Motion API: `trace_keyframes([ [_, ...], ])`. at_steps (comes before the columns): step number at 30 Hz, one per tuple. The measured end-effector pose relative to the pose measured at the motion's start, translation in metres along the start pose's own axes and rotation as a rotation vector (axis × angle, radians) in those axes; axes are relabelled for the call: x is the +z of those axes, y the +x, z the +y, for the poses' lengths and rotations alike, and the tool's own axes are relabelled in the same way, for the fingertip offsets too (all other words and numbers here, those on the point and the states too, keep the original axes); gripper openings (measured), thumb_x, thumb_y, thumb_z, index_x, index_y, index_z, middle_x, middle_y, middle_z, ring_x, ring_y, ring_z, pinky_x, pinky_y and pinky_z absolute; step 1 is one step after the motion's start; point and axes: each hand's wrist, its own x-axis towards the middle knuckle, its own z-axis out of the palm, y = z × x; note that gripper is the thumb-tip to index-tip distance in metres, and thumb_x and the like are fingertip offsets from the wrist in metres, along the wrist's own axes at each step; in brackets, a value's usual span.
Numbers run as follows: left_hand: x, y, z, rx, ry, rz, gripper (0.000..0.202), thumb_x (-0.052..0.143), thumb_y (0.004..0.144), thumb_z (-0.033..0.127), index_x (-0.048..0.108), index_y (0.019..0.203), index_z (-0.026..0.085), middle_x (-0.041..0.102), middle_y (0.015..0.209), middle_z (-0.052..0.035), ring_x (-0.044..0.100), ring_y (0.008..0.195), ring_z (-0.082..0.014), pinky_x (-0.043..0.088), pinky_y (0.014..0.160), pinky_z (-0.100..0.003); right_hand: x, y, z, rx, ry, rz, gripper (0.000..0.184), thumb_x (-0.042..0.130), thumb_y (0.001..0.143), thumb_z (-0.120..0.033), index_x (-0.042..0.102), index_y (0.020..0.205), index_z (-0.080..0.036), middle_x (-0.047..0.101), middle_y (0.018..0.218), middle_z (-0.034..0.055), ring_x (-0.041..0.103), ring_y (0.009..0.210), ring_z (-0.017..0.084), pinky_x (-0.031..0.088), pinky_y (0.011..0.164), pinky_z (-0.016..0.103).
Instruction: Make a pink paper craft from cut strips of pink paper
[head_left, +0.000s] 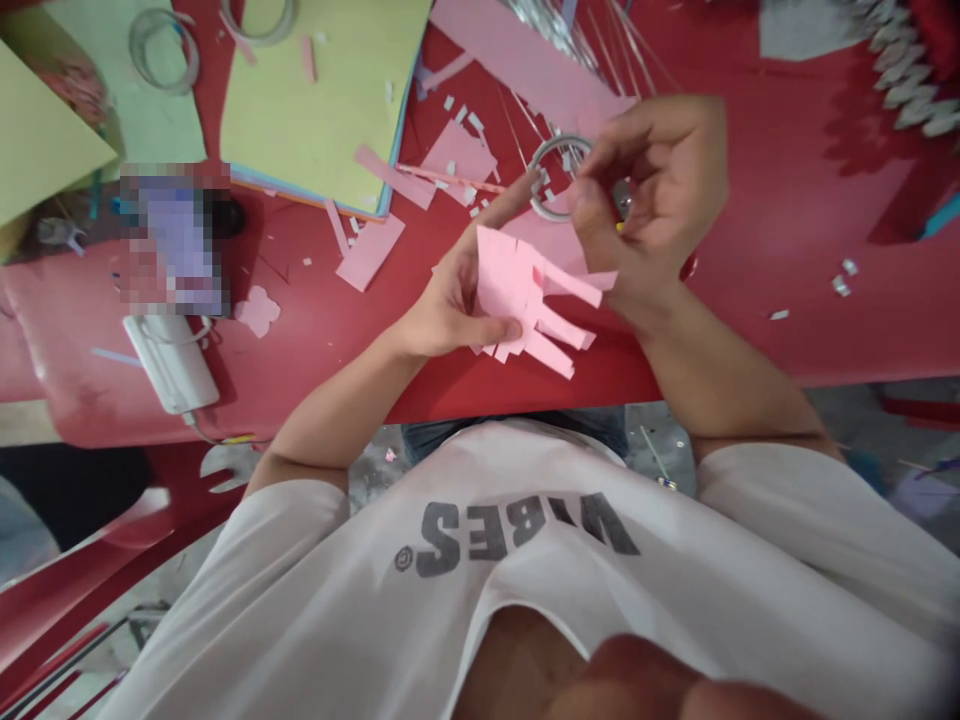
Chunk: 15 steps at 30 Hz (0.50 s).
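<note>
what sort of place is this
Probably a papercraft workspace, though whether at home or in a workshop I can't tell: the red table holds stacked coloured paper and scattered pink offcuts, and the left hand holds a slit pink paper piece.

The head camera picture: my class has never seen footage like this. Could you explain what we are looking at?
There is no machine here, just a person working bare-handed. A camera worn on the head looks forward and down, so the person's white shirt fills the lower part. On the red table lie yellow sheets, pink paper scraps and a white device. The left hand has its grip on a fringed pink cut-out. The right hand is raised beside a ring-shaped roll, probably tape; whether it pinches anything is hard to tell.
</note>
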Motion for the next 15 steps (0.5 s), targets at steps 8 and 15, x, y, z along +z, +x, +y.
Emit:
trace_keyframes([
  [8,-0.001,-0.002,-0.005,0.085,0.009,-0.134,0.124,0.095,0.046,0.035,0.032,0.152,0.030,0.020,0.162,-0.0130,0.065,0.112,-0.0328,0.059,0.069,-0.028,-0.010,-0.001,-0.012,0.073,-0.183,-0.211,0.024,0.062,0.085,-0.056,0.058,0.097,-0.035,0.064,0.090,0.0014,0.059,0.076,0.021,0.052,0.076,0.043],
  [15,-0.003,-0.004,0.014,0.012,-0.006,-0.160,0.105,0.089,0.058,0.027,0.039,0.149,0.022,0.039,0.153,-0.0150,0.067,0.107,-0.0307,0.060,0.072,-0.031,-0.019,0.011,-0.009,-0.106,-0.389,-0.446,0.016,0.067,0.082,-0.034,0.059,0.095,-0.037,0.072,0.091,-0.0043,0.064,0.074,0.019,0.052,0.080,0.042],
])
